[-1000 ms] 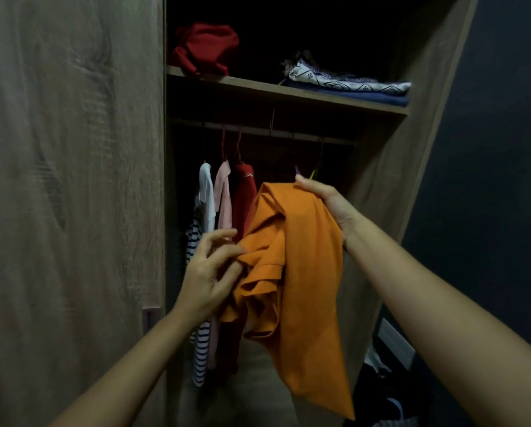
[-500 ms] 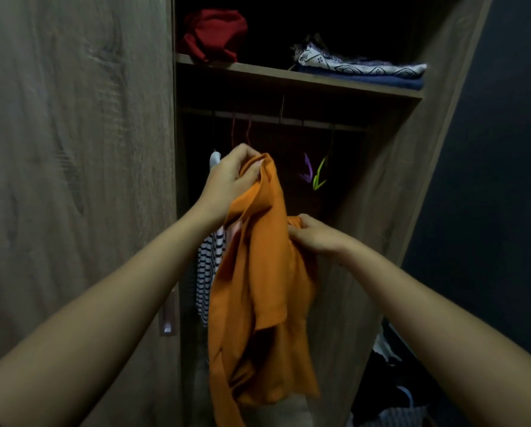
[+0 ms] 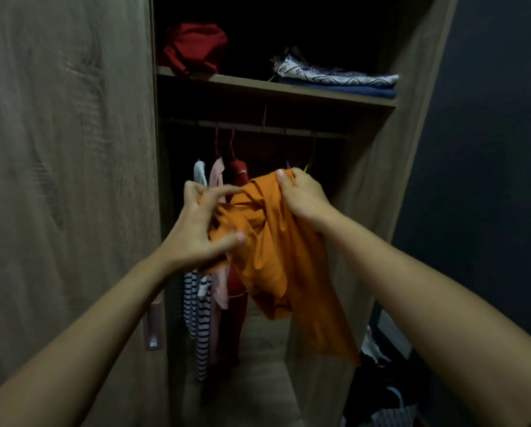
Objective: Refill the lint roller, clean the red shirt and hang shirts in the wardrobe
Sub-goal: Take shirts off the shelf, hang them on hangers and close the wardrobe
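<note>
An orange shirt (image 3: 276, 251) hangs bunched between my hands in front of the open wardrobe (image 3: 372, 192). My right hand (image 3: 304, 195) grips its upper edge with curled fingers. My left hand (image 3: 201, 229) is at the shirt's left side, fingers spread and partly blurred, thumb pressed on the fabric. On the rail (image 3: 258, 127) behind hang a striped shirt (image 3: 198, 322), a pink shirt (image 3: 218, 183) and a red shirt (image 3: 238, 177). Purple and green hangers peek out just above my right hand.
A crumpled red garment (image 3: 196, 47) and folded patterned and blue cloths (image 3: 335, 83) lie on the upper shelf (image 3: 258, 84). The wardrobe door (image 3: 64, 180) stands at the left. Dark clothes lie on the floor at the lower right (image 3: 381, 396).
My left hand has come down from holding the shirt high and now works at its left side. My right hand has risen to grip the top edge.
</note>
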A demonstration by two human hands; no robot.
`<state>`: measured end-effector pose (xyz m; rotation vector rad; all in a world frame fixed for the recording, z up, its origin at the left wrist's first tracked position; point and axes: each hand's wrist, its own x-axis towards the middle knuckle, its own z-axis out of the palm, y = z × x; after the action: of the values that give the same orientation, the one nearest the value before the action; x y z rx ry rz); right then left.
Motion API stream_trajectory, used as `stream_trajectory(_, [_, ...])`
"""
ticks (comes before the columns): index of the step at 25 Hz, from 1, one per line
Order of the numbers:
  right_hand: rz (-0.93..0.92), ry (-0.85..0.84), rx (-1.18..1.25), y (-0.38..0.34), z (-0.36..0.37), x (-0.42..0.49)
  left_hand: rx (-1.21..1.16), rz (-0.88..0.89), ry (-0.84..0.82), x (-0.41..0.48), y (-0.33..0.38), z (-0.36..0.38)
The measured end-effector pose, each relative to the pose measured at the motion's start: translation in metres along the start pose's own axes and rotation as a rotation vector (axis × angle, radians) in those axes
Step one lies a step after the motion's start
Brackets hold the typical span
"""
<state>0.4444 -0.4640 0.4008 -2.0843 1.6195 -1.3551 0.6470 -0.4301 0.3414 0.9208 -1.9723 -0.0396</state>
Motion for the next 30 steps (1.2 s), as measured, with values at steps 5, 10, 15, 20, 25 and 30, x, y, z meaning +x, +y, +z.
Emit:
stream_trajectory(5, [0.054,0.060,0.040,-0.008,-0.023,0.022,0.945,0.473,0.206,-0.012,-0.020,0.021])
stream_trajectory(10, [-0.011,0.081,-0.003,-0.012,-0.024,0.020,0.827,0.548,0.593,-0.019,-0.001,0.042])
stream_trajectory(15, [-0.003,-0.149,-0.356,0.023,-0.009,0.013,-0.056,0.219,0.495,0.006,0.064,0.011])
stream_trajectory(20, [0.076,-0.200,-0.090,0.026,0.019,-0.021,-0.150,-0.063,0.482,0.053,0.055,0.002])
stream_trajectory(25, [-0.055,-0.251,0.649,0.020,0.037,-0.068,-0.121,-0.153,0.422,0.078,0.044,0.006])
stream_trajectory(30, [-0.040,-0.109,0.389,0.018,0.036,-0.065,0.027,-0.147,0.303,0.075,0.017,-0.013])
